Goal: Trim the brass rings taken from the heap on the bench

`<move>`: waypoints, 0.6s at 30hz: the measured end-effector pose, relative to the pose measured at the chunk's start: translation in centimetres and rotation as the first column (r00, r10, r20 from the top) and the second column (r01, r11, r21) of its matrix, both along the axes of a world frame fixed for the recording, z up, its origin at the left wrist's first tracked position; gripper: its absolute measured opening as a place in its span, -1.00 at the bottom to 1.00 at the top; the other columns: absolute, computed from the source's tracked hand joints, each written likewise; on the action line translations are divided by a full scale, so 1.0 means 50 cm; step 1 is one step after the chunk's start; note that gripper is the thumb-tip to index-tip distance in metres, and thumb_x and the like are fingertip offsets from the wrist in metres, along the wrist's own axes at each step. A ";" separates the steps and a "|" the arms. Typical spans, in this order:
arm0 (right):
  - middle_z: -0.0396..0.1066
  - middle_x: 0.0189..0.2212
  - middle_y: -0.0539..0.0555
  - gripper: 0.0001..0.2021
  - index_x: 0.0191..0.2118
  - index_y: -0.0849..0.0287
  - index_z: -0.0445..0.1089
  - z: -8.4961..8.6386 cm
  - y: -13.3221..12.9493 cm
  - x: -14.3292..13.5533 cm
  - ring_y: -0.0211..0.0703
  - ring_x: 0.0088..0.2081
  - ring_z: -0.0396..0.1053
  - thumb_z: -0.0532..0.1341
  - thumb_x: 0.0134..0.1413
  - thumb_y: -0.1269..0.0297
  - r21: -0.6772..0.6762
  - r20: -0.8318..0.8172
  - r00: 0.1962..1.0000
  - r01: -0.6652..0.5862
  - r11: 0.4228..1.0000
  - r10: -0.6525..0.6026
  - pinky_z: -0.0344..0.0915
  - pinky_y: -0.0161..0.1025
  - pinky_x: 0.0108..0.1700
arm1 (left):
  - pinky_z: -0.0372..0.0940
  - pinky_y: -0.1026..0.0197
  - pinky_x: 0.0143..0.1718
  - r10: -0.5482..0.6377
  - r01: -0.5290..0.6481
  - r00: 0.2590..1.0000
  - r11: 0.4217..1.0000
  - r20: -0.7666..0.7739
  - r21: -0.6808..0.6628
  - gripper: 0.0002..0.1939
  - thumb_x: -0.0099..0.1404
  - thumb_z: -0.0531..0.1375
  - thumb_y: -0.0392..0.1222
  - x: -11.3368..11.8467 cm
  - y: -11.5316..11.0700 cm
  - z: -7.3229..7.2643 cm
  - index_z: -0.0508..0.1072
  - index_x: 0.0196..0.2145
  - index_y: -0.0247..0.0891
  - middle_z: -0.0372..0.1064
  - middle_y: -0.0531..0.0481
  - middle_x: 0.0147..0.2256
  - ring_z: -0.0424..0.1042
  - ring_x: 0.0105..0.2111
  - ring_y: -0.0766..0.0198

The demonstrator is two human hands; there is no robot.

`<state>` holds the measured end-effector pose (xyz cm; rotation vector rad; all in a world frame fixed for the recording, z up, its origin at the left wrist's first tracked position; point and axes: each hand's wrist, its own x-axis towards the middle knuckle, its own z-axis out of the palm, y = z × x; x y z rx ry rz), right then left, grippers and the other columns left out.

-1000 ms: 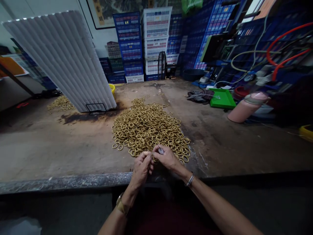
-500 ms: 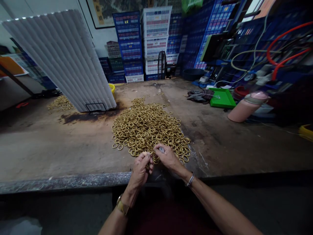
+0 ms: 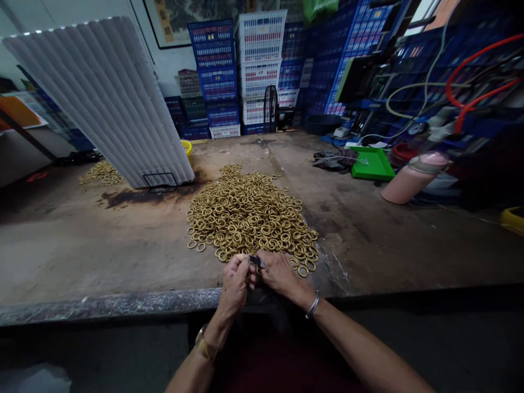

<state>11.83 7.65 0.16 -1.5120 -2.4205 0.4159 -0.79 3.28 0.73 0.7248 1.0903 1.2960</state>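
Note:
A heap of brass-coloured rings lies on the worktable, and both my hands meet at its near edge. My left hand is closed in a pinch, with a bit of ring showing among its curled fingers. Closed around a small dark flat tool, my right hand brings the tool's end up against the left fingertips. The tool's kind is unclear, since the fingers cover most of it. A few loose rings lie just beyond the right hand.
A tall ribbed white panel stands in a black wire stand at left, with more rings behind. On the right are a green tray, a dark cloth and a pink bottle. Stacked crates fill the back.
My right hand has come down slightly toward me and turned, so the dark tool now shows between the hands. My left hand has hardly moved and stays pinched.

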 end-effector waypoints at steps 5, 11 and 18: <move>0.44 -0.40 0.08 -0.79 -0.27 0.15 0.32 -0.003 0.040 0.021 -0.21 -0.40 0.34 -0.01 0.00 0.41 0.040 0.082 0.980 0.180 0.983 -0.183 -0.03 -0.32 -0.43 | 0.06 0.42 -0.69 -0.096 0.099 0.979 0.995 0.178 -0.011 -0.72 0.09 0.18 0.00 -0.009 -0.015 0.020 0.25 -0.44 -0.27 0.20 0.14 -0.58 0.17 -0.67 0.49; 0.44 -0.36 0.05 -0.84 -0.29 0.13 0.31 0.000 0.069 0.010 -0.22 -0.34 0.36 0.01 0.07 0.31 0.124 -0.017 0.988 0.155 0.980 -0.154 0.01 -0.34 -0.39 | 0.06 0.41 -0.69 -0.024 0.061 0.949 0.992 0.314 -0.110 -0.69 0.05 0.23 -0.04 -0.027 -0.009 -0.001 0.24 -0.40 -0.29 0.34 -0.01 -0.41 0.23 -0.61 0.46; 0.45 -0.40 0.11 -0.77 -0.33 0.15 0.36 0.006 0.070 -0.044 -0.15 -0.37 0.38 0.02 0.09 0.17 0.017 0.122 0.982 0.146 0.989 -0.147 0.01 -0.32 -0.44 | 0.08 0.44 -0.68 -0.019 0.100 0.886 0.984 0.464 -0.150 -0.77 0.04 0.23 -0.14 -0.048 0.001 -0.014 0.32 -0.36 -0.30 0.30 0.04 -0.48 0.26 -0.58 0.44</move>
